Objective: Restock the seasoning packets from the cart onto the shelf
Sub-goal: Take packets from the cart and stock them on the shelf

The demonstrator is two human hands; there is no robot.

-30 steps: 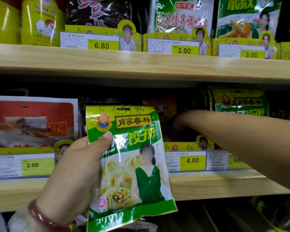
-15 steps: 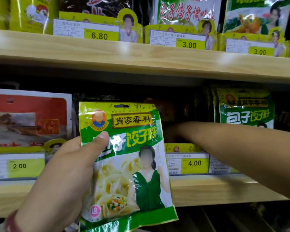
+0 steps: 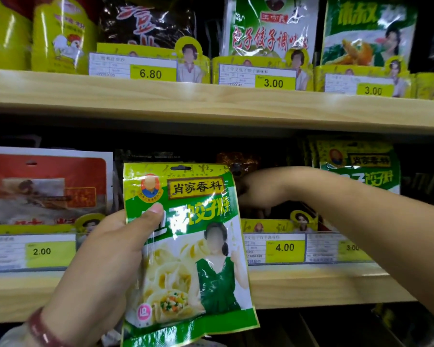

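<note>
My left hand (image 3: 103,266) pinches a green dumpling seasoning packet (image 3: 185,249), not shelved yet. My right hand (image 3: 258,189) reaches into the lower shelf (image 3: 311,284) (fingers hidden, can't tell).

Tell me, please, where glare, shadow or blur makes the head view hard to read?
In the head view, glare streaks cross the green packet under the left hand's thumb, washing out part of its large lettering; the right hand reaches into a dark recess, its grip lost in shadow; the 3.00 tag behind that forearm is blurred, while the 4.00 tag reads clearly.
</note>
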